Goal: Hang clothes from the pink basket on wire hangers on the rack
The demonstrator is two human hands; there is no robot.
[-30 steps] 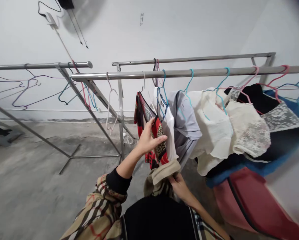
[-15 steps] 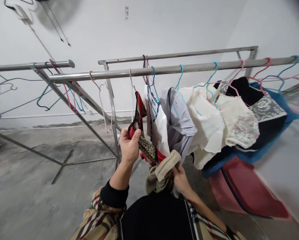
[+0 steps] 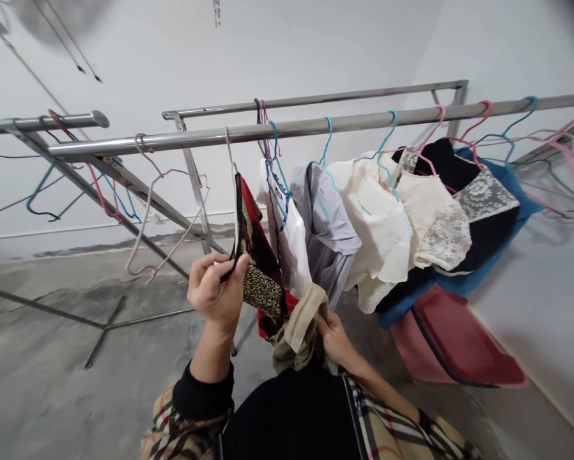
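Observation:
My left hand (image 3: 215,294) pinches the edge of a red, black and leopard-print garment (image 3: 255,255) that hangs on a white hanger from the front steel rail (image 3: 316,124). Lower down, my right hand (image 3: 333,335) is closed on a bundle of beige and olive cloth (image 3: 297,329) held against my body. Right of the printed garment hang a white top (image 3: 294,246), a grey shirt (image 3: 328,223) and cream lace tops (image 3: 387,217).
An empty white hanger (image 3: 160,217) swings on the rail left of my hand. More empty coloured hangers (image 3: 76,185) hang on the left rack. A pink tub (image 3: 450,345) lies on the concrete floor by the right wall.
My left hand has slid left along the printed garment and pulled its edge outward. The view has turned right and down. My right hand keeps the beige bundle.

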